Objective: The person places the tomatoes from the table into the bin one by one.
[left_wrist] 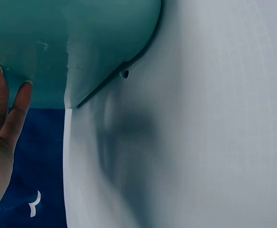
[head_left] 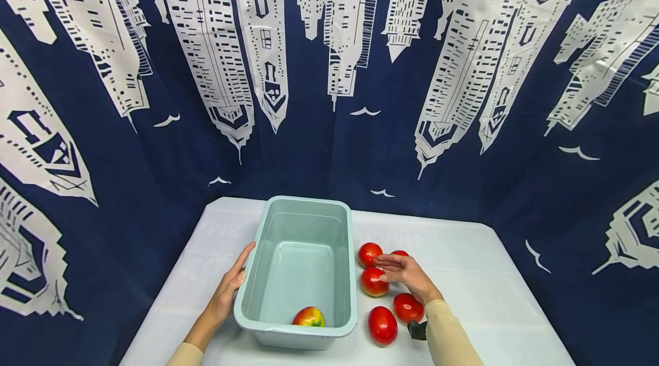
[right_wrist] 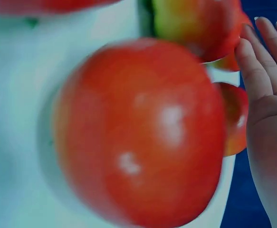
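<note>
Both sleeves (head_left: 454,334) are plain cream, with a black piece (head_left: 417,330) beside the right.

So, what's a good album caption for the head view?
Left hand against a pale tub with a fruit inside, right hand near red fruits on a white table.

Nothing legible — only faint letter-like marks (head_left: 222,230) on the white table (head_left: 463,286), too pale to read.

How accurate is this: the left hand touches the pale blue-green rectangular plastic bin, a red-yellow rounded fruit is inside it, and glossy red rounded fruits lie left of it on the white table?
Wrong side: the glossy red fruits lie right of the bin, as the head view shows. The rest holds.
</note>
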`<state>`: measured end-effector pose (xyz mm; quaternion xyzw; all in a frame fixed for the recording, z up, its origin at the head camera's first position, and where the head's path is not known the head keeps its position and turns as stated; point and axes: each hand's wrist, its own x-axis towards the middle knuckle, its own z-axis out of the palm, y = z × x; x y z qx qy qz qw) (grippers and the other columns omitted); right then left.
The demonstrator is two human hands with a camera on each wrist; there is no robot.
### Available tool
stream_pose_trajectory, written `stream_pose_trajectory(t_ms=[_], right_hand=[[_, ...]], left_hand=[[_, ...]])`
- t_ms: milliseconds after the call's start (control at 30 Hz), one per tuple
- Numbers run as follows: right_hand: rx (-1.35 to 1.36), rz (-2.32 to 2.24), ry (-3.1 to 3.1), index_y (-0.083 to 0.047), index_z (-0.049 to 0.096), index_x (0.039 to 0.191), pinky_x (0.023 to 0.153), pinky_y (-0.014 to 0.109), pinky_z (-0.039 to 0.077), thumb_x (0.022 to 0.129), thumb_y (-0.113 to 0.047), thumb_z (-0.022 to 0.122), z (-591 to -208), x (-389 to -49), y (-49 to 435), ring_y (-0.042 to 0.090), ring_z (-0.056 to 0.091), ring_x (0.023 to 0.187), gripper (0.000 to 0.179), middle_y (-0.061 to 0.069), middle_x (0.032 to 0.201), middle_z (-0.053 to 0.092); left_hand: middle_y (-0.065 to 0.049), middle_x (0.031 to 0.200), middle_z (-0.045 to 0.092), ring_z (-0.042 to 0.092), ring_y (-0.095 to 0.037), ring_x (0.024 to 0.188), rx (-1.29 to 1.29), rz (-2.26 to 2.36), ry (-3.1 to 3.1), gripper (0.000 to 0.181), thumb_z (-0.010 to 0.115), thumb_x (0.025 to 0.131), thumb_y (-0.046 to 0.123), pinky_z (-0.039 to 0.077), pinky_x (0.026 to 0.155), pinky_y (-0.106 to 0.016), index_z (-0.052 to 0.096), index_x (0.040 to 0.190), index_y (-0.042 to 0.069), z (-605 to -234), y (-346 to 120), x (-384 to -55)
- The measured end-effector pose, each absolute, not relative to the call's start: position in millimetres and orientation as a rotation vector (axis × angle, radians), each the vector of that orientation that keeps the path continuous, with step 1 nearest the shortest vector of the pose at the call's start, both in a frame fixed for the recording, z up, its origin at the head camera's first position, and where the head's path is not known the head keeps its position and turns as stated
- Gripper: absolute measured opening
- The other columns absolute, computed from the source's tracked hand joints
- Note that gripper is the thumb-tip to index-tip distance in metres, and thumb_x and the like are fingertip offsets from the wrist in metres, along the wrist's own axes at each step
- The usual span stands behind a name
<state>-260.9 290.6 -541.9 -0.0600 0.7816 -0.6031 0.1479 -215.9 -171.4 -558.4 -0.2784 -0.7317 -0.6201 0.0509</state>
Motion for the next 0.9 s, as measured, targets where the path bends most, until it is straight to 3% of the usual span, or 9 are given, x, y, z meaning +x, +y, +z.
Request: stream_pose_trajectory(t_ms=[133, 367, 567, 900], right_hand=[[-0.15, -1.721, 2.317, 0.004, 0.052, 0.135, 0.104, 0.042, 0.044, 0.084, -0.01, 0.069, -547, -259, 293, 0.034, 0.056, 0.126, 0.056, 0.023, 0.137, 0.056], [-0.053, -1.55, 2.419, -0.002, 0.058, 0.132, 0.098, 0.047, 0.048, 0.075, -0.012, 0.078, -559, -258, 289, 0.033, 0.058, 0.122, 0.061, 0.016, 0.132, 0.061], [-0.017, -1.316, 2.53, -0.011, 0.064, 0.127, 0.092, 0.055, 0.049, 0.068, -0.019, 0.084, -560, -257, 283, 0.029, 0.058, 0.115, 0.063, 0.008, 0.123, 0.066], [-0.085, -1.221, 2.551, -0.016, 0.069, 0.122, 0.087, 0.051, 0.051, 0.069, -0.027, 0.085, -564, -257, 286, 0.021, 0.059, 0.104, 0.057, 0.005, 0.116, 0.068]], left_hand=[[-0.019, 0.161, 0.019, 0.045, -0.014, 0.135, -0.851, -1.895, -2.229, 0.06, 0.024, 0.098, 0.019, 0.039, 0.099, -0.023, 0.016, 0.157, 0.016, -557, -171, -216], [-0.02, 0.162, 0.016, 0.041, -0.01, 0.137, -0.876, -1.901, -2.208, 0.06, 0.023, 0.098, 0.017, 0.035, 0.101, -0.02, 0.015, 0.157, 0.014, -555, -171, -215], [-0.02, 0.161, 0.017, 0.045, -0.014, 0.135, -0.854, -1.878, -2.228, 0.06, 0.022, 0.098, 0.018, 0.038, 0.099, -0.022, 0.015, 0.157, 0.014, -558, -171, -216], [-0.021, 0.161, 0.018, 0.047, -0.014, 0.133, -0.87, -1.881, -2.231, 0.061, 0.021, 0.097, 0.017, 0.04, 0.097, -0.024, 0.014, 0.157, 0.014, -559, -170, -216]])
